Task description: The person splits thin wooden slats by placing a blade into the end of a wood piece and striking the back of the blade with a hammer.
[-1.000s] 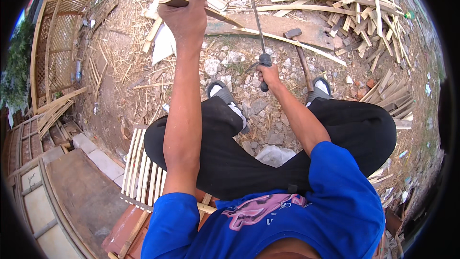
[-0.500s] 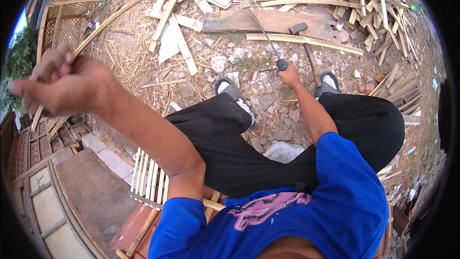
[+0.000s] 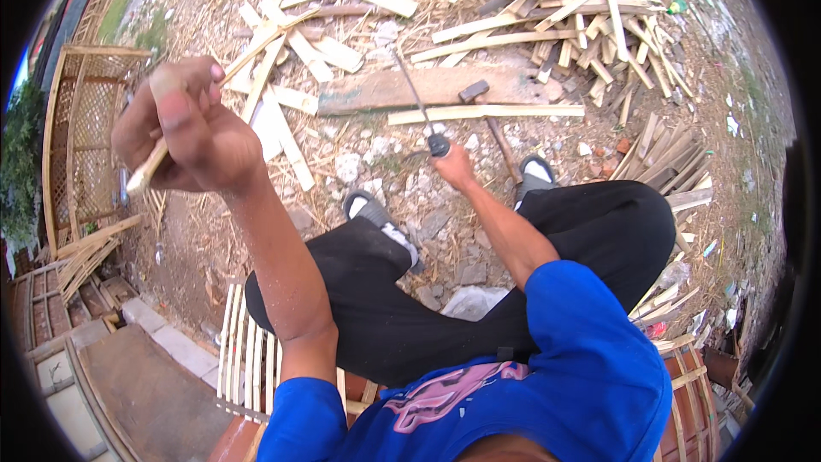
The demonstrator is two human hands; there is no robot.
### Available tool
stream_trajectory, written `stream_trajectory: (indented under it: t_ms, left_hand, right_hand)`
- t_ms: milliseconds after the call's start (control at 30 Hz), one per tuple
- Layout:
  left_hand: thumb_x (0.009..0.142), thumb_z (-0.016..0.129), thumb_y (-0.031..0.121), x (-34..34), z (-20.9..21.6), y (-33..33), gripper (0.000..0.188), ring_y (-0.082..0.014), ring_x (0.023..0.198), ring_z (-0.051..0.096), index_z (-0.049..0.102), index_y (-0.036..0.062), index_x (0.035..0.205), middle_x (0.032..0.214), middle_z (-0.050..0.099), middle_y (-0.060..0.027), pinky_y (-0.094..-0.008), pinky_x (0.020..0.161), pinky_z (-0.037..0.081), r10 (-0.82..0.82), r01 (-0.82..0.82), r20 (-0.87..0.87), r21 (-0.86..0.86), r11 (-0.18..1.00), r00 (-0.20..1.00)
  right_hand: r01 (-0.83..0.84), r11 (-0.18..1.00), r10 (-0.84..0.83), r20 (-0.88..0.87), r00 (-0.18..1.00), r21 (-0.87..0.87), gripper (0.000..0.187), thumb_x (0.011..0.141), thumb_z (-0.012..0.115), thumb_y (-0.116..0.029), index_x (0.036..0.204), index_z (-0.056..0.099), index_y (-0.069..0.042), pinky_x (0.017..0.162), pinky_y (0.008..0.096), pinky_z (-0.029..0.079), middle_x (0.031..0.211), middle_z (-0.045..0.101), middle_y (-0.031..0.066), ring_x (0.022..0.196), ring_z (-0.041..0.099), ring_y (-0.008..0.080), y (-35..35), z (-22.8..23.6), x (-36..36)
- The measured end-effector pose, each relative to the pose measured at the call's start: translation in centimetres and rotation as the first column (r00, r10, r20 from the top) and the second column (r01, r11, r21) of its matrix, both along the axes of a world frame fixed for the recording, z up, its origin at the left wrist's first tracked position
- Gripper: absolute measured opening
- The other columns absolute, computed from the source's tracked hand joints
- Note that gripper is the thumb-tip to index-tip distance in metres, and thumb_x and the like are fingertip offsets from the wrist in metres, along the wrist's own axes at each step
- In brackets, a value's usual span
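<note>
My left hand (image 3: 192,124) is raised at the left, its fingers closed round a thin wooden strip (image 3: 248,53). One pale end of the strip sticks out below the palm, and the other slants up and away over the pile of split pieces. Low in front of my knees, my right hand (image 3: 455,167) grips the dark handle of a long narrow blade (image 3: 413,87). The blade points forward and left, over a broad weathered plank (image 3: 368,90) on the ground. Close to this hand, a hammer (image 3: 474,91) with a wooden handle leans near my right foot.
Split wood pieces lie heaped at the far right (image 3: 590,8) and scattered at the far left (image 3: 342,56). More pieces (image 3: 658,154) are stacked beside my right knee. A lattice panel (image 3: 90,137) stands at the left. Slatted wood (image 3: 248,359) lies by my left thigh. Rubble and straw cover the ground.
The view has shifted, so the ground things sit further left. My left hand has turned and drawn inward with the strip, whose near end now shows below the palm. My right hand keeps its grip.
</note>
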State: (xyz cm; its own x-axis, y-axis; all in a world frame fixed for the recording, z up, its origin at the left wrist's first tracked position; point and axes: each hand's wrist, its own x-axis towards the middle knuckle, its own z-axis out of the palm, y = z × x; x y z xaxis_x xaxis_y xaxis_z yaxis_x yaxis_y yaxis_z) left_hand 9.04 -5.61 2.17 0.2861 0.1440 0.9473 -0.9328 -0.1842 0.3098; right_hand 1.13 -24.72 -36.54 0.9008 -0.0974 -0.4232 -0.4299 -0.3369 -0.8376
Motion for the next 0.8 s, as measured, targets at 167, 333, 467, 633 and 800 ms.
stream_trajectory:
  t_ms: [167, 333, 467, 633, 800]
  left_hand:
    - [0.093, 0.052, 0.030, 1.5, 2.8, -5.3, 0.036, -0.0203, 0.054, 0.053, 0.057, -0.0053, 0.099, 0.065, 0.059, -0.0147, -0.0334, 0.057, 0.049, -0.300, 0.251, 0.194, 0.239, 0.938, 0.934]
    - [0.086, 0.057, 0.022, 5.8, 2.7, -14.2, 0.046, -0.0367, 0.116, 0.054, 0.050, 0.0035, 0.127, 0.119, 0.057, -0.0243, -0.0493, 0.097, 0.047, -0.420, 0.313, 0.188, 0.421, 0.851, 0.888]
    - [0.075, 0.075, 0.019, 10.1, -9.1, -14.8, 0.075, -0.0374, 0.145, 0.023, 0.043, 0.0270, 0.143, 0.152, 0.035, -0.0108, -0.0529, 0.114, 0.030, 0.075, 0.255, -0.365, 0.769, 0.586, 0.928]
    - [0.077, 0.068, 0.004, 10.4, -23.6, -6.7, 0.044, -0.0362, 0.122, 0.051, 0.058, 0.0034, 0.120, 0.130, 0.054, -0.0182, -0.0425, 0.105, 0.040, 0.330, 0.159, -0.494, 0.714, 0.682, 0.805]
    - [0.076, 0.066, 0.009, 2.7, -38.1, 3.7, 0.044, -0.0404, 0.109, 0.054, 0.055, -0.0041, 0.117, 0.113, 0.058, -0.0239, -0.0465, 0.098, 0.041, 0.693, -0.021, -0.669, 0.716, 0.698, 0.268]
  right_hand:
    - [0.033, 0.999, -0.033, 0.022, 0.999, 0.015, 0.039, 0.067, 0.074, -0.025, 0.099, 0.067, -0.003, 0.080, 0.0427, 0.052, 0.091, 0.069, 0.0216, 0.089, 0.067, 0.0365, -0.1, -1.2, -0.9]
    - [0.032, 0.999, -0.032, -0.054, 0.998, -0.014, 0.040, 0.065, 0.076, -0.028, 0.095, 0.068, -0.002, 0.080, 0.0419, 0.052, 0.089, 0.070, 0.0231, 0.088, 0.068, 0.0369, -1.3, 1.0, -2.0]
    - [0.044, 0.997, -0.053, -0.150, 0.987, -0.065, 0.043, 0.064, 0.077, -0.031, 0.096, 0.068, -0.003, 0.083, 0.0433, 0.052, 0.096, 0.069, 0.0255, 0.094, 0.067, 0.0395, -2.4, -0.8, -2.0]
    - [0.011, 0.992, -0.028, -0.141, 0.990, -0.124, 0.047, 0.065, 0.077, -0.030, 0.102, 0.066, -0.003, 0.083, 0.0434, 0.052, 0.098, 0.068, 0.0238, 0.094, 0.065, 0.0400, -2.1, -3.6, -4.1]
    - [0.156, 0.979, -0.150, -0.052, 0.987, 0.134, 0.043, 0.067, 0.075, -0.023, 0.105, 0.067, -0.005, 0.082, 0.0397, 0.052, 0.094, 0.069, 0.0198, 0.089, 0.067, 0.0339, -0.8, -1.6, -3.4]
